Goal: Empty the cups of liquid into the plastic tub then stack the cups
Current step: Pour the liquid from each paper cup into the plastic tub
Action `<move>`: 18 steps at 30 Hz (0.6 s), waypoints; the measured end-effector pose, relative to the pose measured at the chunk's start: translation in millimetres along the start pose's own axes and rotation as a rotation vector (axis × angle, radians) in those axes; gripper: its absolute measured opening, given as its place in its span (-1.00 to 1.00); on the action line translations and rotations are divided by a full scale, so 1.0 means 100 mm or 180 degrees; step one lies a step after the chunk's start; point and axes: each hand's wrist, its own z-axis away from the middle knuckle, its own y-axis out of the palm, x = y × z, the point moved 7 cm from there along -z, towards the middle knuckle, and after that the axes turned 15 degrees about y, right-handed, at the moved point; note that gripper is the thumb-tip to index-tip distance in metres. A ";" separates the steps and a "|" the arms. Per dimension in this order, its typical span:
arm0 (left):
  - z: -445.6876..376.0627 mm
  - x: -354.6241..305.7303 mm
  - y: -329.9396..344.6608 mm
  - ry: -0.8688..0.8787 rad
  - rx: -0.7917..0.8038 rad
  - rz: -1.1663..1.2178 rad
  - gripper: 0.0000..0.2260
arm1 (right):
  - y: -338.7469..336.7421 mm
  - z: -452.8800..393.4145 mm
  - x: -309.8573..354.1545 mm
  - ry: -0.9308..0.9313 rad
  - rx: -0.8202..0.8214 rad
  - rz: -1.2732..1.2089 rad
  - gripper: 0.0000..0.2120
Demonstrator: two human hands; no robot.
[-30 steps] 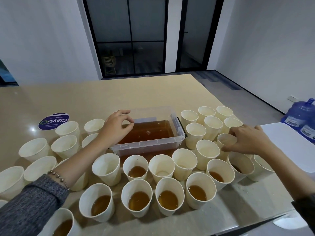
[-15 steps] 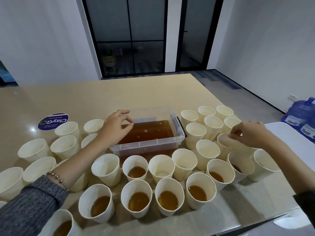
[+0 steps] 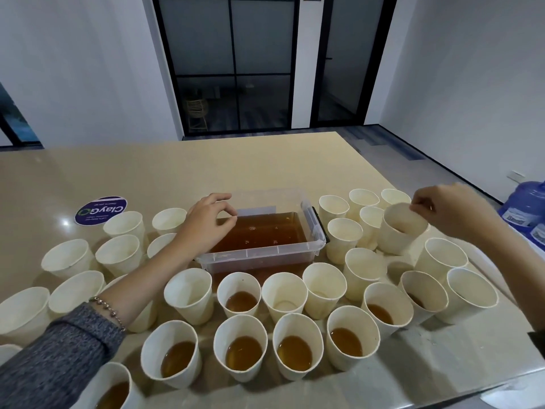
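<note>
A clear plastic tub (image 3: pixel 262 255) sits near the middle of the tabletop (image 3: pixel 177 169), well back from the near edge, and it holds a good depth of brown liquid (image 3: pixel 259 233). The left hand (image 3: pixel 206 222) rests at the tub's left rim, thumb and forefinger curled toward each other over the liquid; I cannot tell whether they actually pinch the rim. A bracelet (image 3: pixel 110 312) shows at that wrist above a grey sleeve (image 3: pixel 56 358). The right hand (image 3: pixel 451 209) is raised off toward the right edge, its fingertips pinching the far rim of a paper cup (image 3: pixel 402 230) that hangs tilted, mouth toward me, just above the cups standing right of the tub; it looks empty inside. Paper cups crowd the tabletop on three sides of the tub. The group at the left (image 3: pixel 119 252) and the group at the right (image 3: pixel 343 237) look empty. Along the near edge a row of cups (image 3: pixel 240 352) carries brown liquid, and a few more behind them (image 3: pixel 240 293) do too, mixed with empty ones (image 3: pixel 188 293). A round dark sticker (image 3: pixel 100 210) lies on the tabletop beyond the left cups. A blue water bottle (image 3: pixel 525 206) stands on the floor past the table's right edge.
</note>
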 end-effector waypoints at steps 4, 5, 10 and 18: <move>0.00 0.00 0.00 0.0013 -0.0008 -0.0011 -0.94 | -0.35 -0.07 0.31 -0.0080 -0.0116 -0.0354 -0.90; 0.00 0.00 0.01 0.0012 -0.0014 -0.0002 -0.94 | -0.42 -0.08 0.42 -0.0128 -0.0130 -0.0443 -0.91; 0.01 0.02 0.01 -0.0027 -0.0044 0.0011 -0.94 | -0.54 -0.10 0.99 -0.0325 -0.0168 -0.0625 -0.85; 0.01 0.01 0.00 -0.0001 -0.0059 0.0030 -0.95 | -0.37 -0.07 1.76 -0.0879 -0.0136 0.0188 -0.81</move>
